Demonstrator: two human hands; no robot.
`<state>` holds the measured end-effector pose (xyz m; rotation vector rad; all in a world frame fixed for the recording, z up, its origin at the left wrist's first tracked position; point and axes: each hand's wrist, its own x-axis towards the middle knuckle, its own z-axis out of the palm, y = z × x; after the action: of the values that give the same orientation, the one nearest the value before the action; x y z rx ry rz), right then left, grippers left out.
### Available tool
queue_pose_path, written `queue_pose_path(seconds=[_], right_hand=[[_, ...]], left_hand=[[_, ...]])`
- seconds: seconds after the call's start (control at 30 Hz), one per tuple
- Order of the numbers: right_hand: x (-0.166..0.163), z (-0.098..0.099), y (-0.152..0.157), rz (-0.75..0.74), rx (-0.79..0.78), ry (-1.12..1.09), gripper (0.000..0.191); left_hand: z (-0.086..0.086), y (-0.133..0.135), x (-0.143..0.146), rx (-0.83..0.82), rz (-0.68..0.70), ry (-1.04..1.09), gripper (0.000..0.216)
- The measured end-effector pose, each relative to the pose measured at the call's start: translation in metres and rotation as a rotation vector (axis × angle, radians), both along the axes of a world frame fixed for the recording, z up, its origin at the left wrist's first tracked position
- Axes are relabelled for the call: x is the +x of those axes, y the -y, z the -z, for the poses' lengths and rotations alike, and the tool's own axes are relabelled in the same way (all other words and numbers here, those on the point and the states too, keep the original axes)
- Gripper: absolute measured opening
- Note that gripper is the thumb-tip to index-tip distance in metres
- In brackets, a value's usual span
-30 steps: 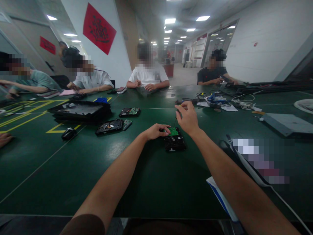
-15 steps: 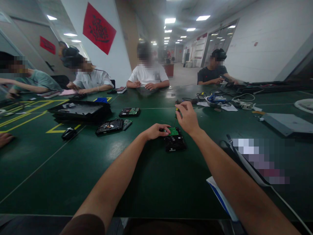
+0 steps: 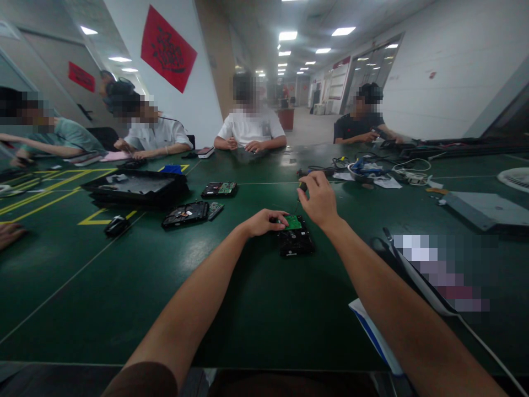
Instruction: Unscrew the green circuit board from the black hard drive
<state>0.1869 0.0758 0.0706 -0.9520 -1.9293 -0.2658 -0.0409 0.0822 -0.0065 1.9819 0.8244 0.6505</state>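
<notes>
A black hard drive [image 3: 295, 242] with a green circuit board [image 3: 293, 223] lies on the green table in front of me. My left hand [image 3: 264, 222] grips its far left side, fingertips over the board's edge. Above the drive's far right corner, my right hand [image 3: 319, 197] pinches the handle of a small screwdriver [image 3: 303, 187]. Its thin shaft points down at the board's far edge; whether the tip sits in a screw is too small to tell.
Left of the drive lie another opened hard drive [image 3: 185, 214], a loose circuit board [image 3: 215, 210], a further drive [image 3: 219, 189], a black tray [image 3: 136, 187] and a mouse [image 3: 117, 225]. Cables [image 3: 366, 167] and a grey metal box [image 3: 487, 209] are at right. Several people sit around the table.
The fingers of my right hand have shifted around the screwdriver handle, and the handle leans slightly more to the right. My left hand and the hard drive stay in place.
</notes>
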Motion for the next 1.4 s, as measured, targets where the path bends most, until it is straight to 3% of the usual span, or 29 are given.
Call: queue_pose_path(seconds=[0.37, 0.6, 0.93, 1.17, 1.4], right_hand=[[0.0003, -0.0019, 0.0027, 0.110, 0.030, 0.085, 0.026], [-0.0008, -0.0012, 0.0010, 0.041, 0.015, 0.047, 0.021], [-0.0023, -0.0040, 0.0065, 0.086, 0.032, 0.083, 0.029], [-0.0016, -0.0011, 0.0025, -0.008, 0.019, 0.012, 0.028], [-0.0009, -0.0016, 0.0020, 0.027, 0.052, 0.025, 0.023]], left_hand=[[-0.0022, 0.0010, 0.0008, 0.008, 0.004, 0.002, 0.022], [-0.0010, 0.0003, 0.0005, 0.014, 0.000, 0.002, 0.021], [-0.0033, 0.0013, 0.0007, 0.024, 0.004, -0.015, 0.022], [0.0003, -0.0020, -0.0003, 0.018, 0.010, -0.012, 0.023], [0.0000, -0.0017, -0.0007, 0.005, 0.007, 0.000, 0.025]])
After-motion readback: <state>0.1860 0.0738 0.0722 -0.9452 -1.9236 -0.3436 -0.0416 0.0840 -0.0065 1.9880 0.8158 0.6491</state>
